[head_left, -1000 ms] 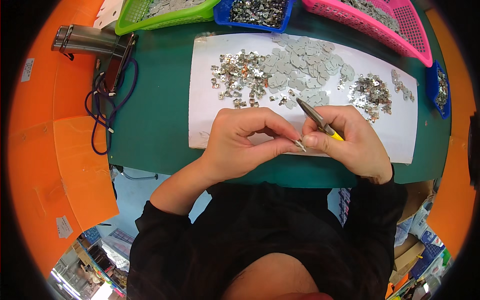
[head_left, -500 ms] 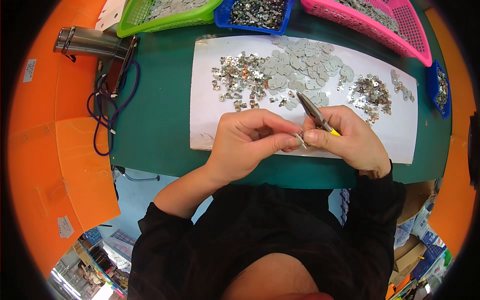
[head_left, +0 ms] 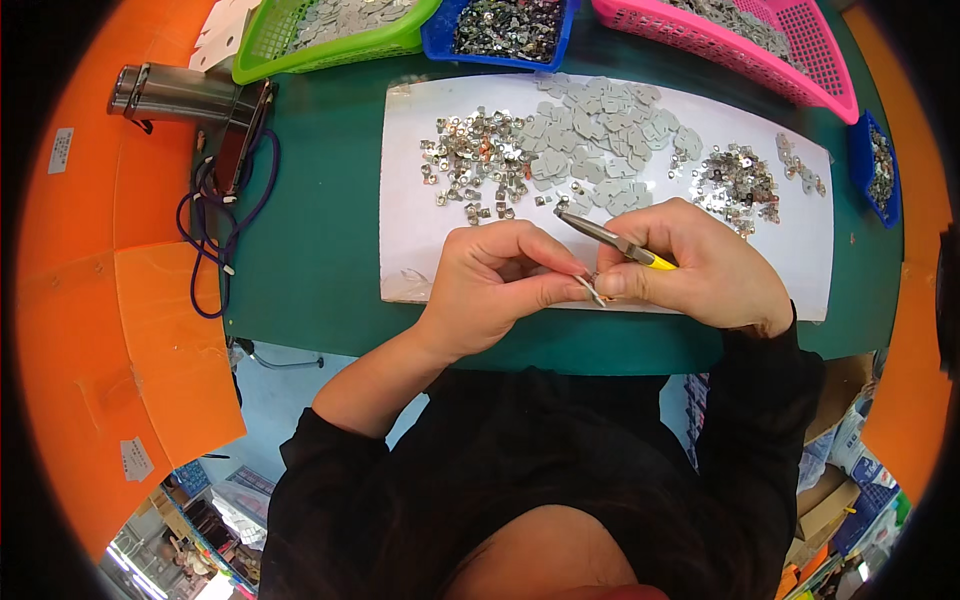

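Between the thumb and forefinger of my left hand (head_left: 488, 278) is a thin flat grey plate (head_left: 591, 291), seen nearly edge-on. My right hand (head_left: 705, 265) grips yellow-handled pliers (head_left: 602, 234), their jaws pointing up and left. Its thumb and fingertip also meet at the plate's edge; any small part pinched there is too hidden to make out. Both hands are over the near edge of a white board (head_left: 425, 230). Beyond them lie a pile of grey flat plates (head_left: 600, 130), a pile of small metal clips (head_left: 480, 155) on the left and another metal pile (head_left: 738, 182) on the right.
Along the back stand a green basket (head_left: 330, 62), a blue tray (head_left: 500, 55) and a pink basket (head_left: 720, 62), all filled with metal pieces. A smaller blue tray (head_left: 873, 170) is at far right. A steel cup (head_left: 185, 95) and purple cord (head_left: 235, 240) lie left on the green table.
The pliers' jaws have swung to the left, lying flatter than before. My right hand has turned slightly with them, and the plate has tilted a little between my fingers.
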Demonstrator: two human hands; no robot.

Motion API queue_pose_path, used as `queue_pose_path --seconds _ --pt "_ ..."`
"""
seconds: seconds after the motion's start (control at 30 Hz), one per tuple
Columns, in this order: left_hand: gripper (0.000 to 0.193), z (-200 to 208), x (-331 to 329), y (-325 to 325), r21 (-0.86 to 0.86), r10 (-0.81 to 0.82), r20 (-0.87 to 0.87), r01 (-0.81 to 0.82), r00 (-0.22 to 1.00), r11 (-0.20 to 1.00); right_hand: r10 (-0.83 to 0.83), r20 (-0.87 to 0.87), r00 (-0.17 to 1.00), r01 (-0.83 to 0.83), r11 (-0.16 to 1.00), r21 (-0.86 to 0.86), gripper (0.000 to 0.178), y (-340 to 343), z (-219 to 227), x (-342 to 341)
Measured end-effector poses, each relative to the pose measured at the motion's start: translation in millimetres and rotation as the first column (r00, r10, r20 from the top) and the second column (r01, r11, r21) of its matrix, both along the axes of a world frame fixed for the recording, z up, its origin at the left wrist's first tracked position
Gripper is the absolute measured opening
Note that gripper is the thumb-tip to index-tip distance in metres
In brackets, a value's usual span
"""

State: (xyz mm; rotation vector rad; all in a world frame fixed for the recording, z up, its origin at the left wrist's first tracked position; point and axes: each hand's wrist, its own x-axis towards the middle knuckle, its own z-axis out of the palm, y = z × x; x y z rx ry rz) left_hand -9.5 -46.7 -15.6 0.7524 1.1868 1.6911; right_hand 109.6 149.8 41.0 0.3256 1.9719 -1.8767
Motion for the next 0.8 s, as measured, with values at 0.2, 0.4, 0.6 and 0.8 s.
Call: queue_pose_path --seconds 0.2,0.4,0.6,0.8 --pt "0.012 1 -3 3 0.044 0.060 -0.148 -0.054 0.987 0.998 -0.126 0.104 0.987 0.139 0.982 -0.127 0.024 -6 -7 1" --pt "0.011 2 -5 7 0.076 0.106 -0.471 -0.080 0.876 0.994 -0.272 0.122 0.955 0.292 0.937 -0.191 0.025 -15 -12 3" --pt "0.009 -3 -5 7 0.005 0.143 -0.497 -0.162 0.856 0.987 -0.277 -0.076 0.958 0.283 0.954 0.094 0.021 -18 -10 3" --pt "0.008 3 -17 4 -0.093 0.167 -0.504 -0.245 0.848 0.965 -0.538 -0.375 0.755 0.618 0.775 0.130 0.011 -20 -14 9"
